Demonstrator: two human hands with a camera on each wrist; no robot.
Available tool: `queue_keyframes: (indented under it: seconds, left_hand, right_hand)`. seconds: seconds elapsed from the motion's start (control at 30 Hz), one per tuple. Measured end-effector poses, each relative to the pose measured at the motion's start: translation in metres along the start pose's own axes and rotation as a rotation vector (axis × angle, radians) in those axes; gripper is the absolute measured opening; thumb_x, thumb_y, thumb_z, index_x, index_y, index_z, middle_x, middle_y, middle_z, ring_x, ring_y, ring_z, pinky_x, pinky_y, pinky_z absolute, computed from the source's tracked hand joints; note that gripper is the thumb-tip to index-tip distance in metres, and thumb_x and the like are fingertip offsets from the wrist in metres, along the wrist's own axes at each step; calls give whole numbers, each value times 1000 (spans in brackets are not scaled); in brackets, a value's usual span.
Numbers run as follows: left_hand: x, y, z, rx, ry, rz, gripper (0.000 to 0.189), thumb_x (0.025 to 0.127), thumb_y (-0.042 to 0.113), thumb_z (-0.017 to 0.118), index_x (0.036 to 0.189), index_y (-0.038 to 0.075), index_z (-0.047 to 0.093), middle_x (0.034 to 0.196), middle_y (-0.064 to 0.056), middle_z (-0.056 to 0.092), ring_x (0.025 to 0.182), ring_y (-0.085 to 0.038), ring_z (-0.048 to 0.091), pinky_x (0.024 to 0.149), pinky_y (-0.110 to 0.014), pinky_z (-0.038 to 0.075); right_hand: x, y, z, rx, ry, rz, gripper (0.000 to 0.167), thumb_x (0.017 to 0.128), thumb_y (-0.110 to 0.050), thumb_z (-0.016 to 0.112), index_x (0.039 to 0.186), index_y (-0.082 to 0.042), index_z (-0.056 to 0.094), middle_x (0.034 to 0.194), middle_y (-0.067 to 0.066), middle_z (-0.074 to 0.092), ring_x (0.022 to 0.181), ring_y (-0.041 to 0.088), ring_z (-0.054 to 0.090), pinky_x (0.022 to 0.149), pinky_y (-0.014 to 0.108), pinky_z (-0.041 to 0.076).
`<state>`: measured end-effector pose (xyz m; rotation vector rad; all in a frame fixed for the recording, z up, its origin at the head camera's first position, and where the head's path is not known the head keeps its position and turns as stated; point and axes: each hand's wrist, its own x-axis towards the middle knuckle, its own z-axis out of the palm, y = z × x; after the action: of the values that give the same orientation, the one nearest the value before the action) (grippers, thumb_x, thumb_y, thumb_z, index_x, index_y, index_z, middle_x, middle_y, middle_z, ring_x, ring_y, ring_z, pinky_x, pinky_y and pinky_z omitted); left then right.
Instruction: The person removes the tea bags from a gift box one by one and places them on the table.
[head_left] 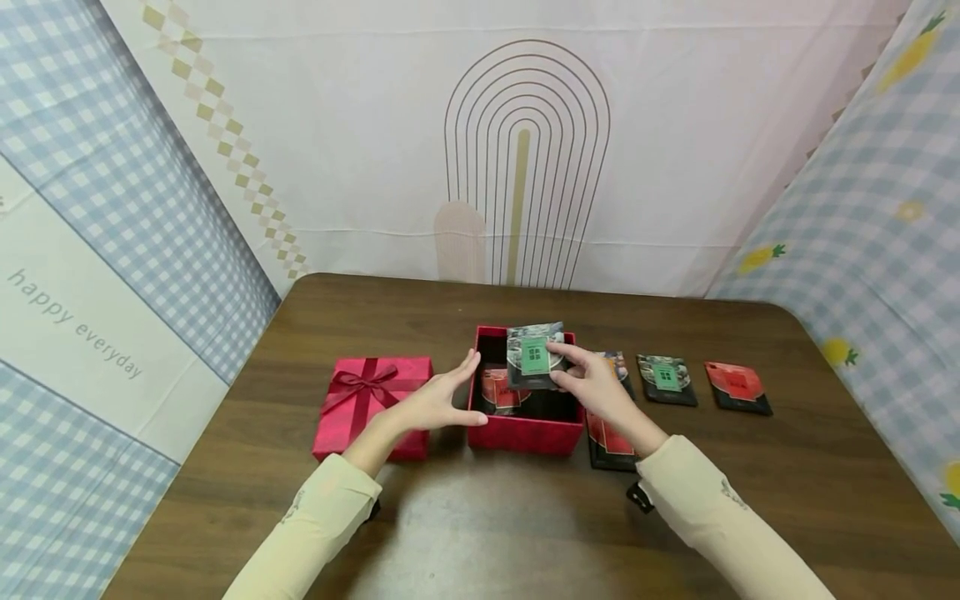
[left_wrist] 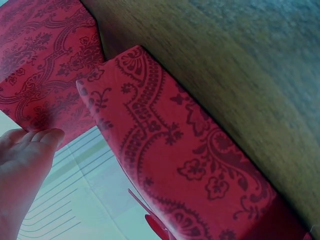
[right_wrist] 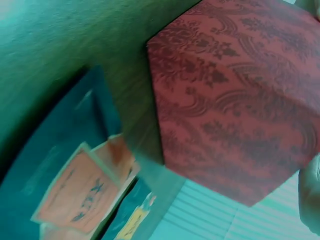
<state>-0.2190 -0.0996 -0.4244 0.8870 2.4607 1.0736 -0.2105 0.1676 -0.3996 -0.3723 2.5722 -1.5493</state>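
Note:
In the head view my right hand (head_left: 597, 385) pinches a sachet with a green label (head_left: 534, 357) by its right edge, above the open red gift box (head_left: 525, 435). Inside that box lies a sachet with a red label (head_left: 501, 388). My left hand (head_left: 438, 402) is at the box's left side, thumb and fingers spread and nothing held. In the left wrist view, the fingertips (left_wrist: 49, 136) are by the patterned red wall of the box (left_wrist: 45, 65). The right wrist view shows the box's side, with only a bit of the hand at the right edge.
Left of the box sits its red lid (head_left: 371, 408) with a ribbon bow. To the right lie a red-label packet (head_left: 611, 442), a packet partly behind my right hand (head_left: 619, 367), a green-label sachet (head_left: 667, 380) and a red-label sachet (head_left: 738, 387) on the wooden table (head_left: 480, 533).

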Motion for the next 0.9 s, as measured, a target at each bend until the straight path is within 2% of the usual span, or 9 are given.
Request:
queue_keyframes:
  seconds: [0.1,0.13,0.2,0.23,0.33,0.47,0.6,0.8,0.9]
  left_hand:
    - [0,0,0,2,-1,-2,95,81,33,69,146,3,7,152,-13,1,138,-26,13,109,-41,19]
    - [0,1,0,3,-2,-2,95,81,33,69,146,4,7,152,-13,1,138,-26,12,109,-41,19]
    - [0,1,-1,3,-3,-1,94,81,33,68,146,4,7,152,-13,1,138,-26,12,109,-41,19]
    - [0,1,-1,2,-3,-2,94,81,33,68,146,5,6,152,-13,1,138,-26,12,109,-41,19]
    - [0,2,-1,2,-5,-2,94,81,33,68,147,6,6,152,-13,1,138,-25,12,110,-41,19]
    - [-1,2,-1,0,-6,-4,94,81,33,68,147,6,6,152,-13,1,138,-25,11,110,-41,19]
    - [-1,1,-1,0,-7,-5,94,81,32,68,147,6,7,152,-13,1,138,-25,11,110,-41,19]
    - [-1,2,-2,-2,-8,-7,94,81,32,68,147,6,7,152,-12,1,138,-24,11,110,-41,18]
    - [-1,3,-2,-4,-9,-6,94,81,33,68,147,6,7,152,-12,1,138,-25,11,109,-42,19]
  right_hand:
    - [-6,3,-7,21,20,9,46,89,-5,56,134,-4,46,127,22,51,82,23,62,64,30,52]
    - [-8,4,-10,30,24,16,46,89,-5,56,134,-4,45,131,21,48,97,28,60,73,34,52]
    - [-12,6,-14,50,21,24,46,90,-7,55,135,-4,43,141,19,37,121,34,45,88,42,46]
    - [-14,8,-16,60,22,30,47,90,-7,55,135,-4,43,142,19,36,123,35,42,91,44,44]
    - [-19,12,-21,107,28,56,47,90,-7,55,135,-3,43,143,19,33,115,32,50,87,44,46]
    - [-26,18,-27,174,39,85,48,90,-5,54,136,-2,41,144,19,31,95,11,61,77,35,52]
    - [-32,21,-34,207,54,91,49,90,-5,54,137,0,39,144,20,31,83,-4,59,72,28,53]
    - [-40,27,-44,224,68,93,51,90,-6,54,137,2,36,143,22,31,85,-5,58,75,31,53]
    - [-46,30,-49,215,73,100,52,91,-9,55,138,3,35,144,23,29,88,-6,57,76,27,52]
